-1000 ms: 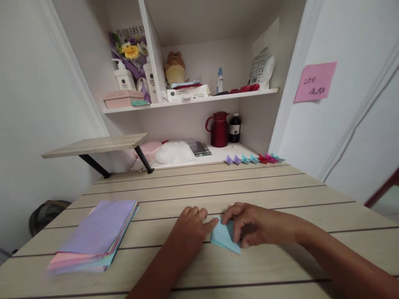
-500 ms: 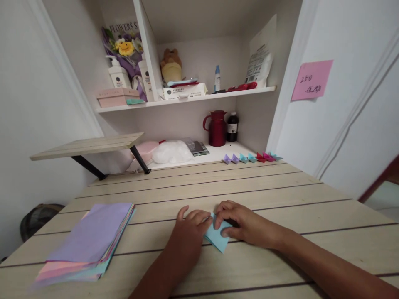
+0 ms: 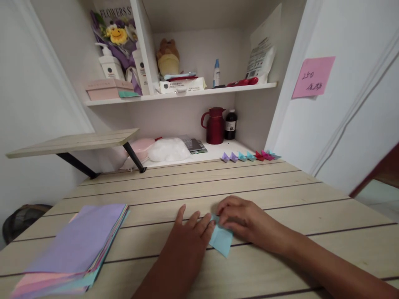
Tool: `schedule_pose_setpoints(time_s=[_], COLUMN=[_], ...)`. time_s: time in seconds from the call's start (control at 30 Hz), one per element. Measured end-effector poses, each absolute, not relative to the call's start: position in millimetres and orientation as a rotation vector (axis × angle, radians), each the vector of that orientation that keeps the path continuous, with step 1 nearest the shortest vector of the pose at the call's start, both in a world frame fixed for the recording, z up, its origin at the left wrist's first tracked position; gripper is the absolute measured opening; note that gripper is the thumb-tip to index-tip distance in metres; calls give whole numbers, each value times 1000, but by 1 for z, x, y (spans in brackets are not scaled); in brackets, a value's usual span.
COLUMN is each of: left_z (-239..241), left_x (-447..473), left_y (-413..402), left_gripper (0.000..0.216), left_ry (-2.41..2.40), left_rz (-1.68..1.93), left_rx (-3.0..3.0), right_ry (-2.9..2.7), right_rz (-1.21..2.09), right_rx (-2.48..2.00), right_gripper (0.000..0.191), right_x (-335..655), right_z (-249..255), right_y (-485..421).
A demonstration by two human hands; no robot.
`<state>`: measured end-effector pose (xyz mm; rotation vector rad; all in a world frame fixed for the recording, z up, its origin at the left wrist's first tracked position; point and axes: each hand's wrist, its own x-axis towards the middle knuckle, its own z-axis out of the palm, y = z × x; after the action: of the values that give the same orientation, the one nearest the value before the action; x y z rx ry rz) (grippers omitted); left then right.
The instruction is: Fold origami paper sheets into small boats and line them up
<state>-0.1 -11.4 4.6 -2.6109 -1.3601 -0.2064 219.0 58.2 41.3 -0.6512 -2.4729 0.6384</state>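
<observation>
A small folded sheet of light blue paper [image 3: 222, 241] lies on the wooden tabletop between my two hands. My left hand [image 3: 191, 234] rests flat with its fingers spread, the fingertips on the paper's left edge. From the other side, my right hand [image 3: 241, 220] has its fingers bent together at the paper's upper corner, covering that part. The exact fold under the fingers is hidden.
A stack of coloured paper [image 3: 77, 241], purple on top, lies at the left. Several folded paper figures [image 3: 242, 156] line the back edge. A red jug [image 3: 215, 126] stands behind them. A raised wooden shelf [image 3: 75, 141] overhangs the left back.
The view has shifted slightly. My right hand's fingers have drawn closer together at the paper's upper corner, and the left fingers have spread and flattened. More of the paper's lower part shows.
</observation>
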Motion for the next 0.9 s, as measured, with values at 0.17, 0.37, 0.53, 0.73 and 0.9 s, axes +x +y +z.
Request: schedule_pose_setpoints(time_s=[0.17,0.37,0.53,0.73,0.9], left_z=[16,33,33,26,25], left_x=[-11,-13,-15,-16,-11], left_y=[-13,-15,-13,-9,-12], left_gripper=[45,32,34,34,33], left_ry=[-1449,-1636,-1717,-1816,-1785], left_rz=[-272,-790,-914,-870,-810], left_rx=[-2705,-2633,-2845,-2851,-2892], right_ry=[-2496,-2497,-2543,-2568,-2560], right_rz=[991,1344,1309,1229,1269], right_rx=[-610,-637,-635,-632,-589], right_gripper=[17,31,42,35,23], right_x=[220,228,228,229,231], right_z=[36,45,47,46,48], right_y=[59,62,62,67,69])
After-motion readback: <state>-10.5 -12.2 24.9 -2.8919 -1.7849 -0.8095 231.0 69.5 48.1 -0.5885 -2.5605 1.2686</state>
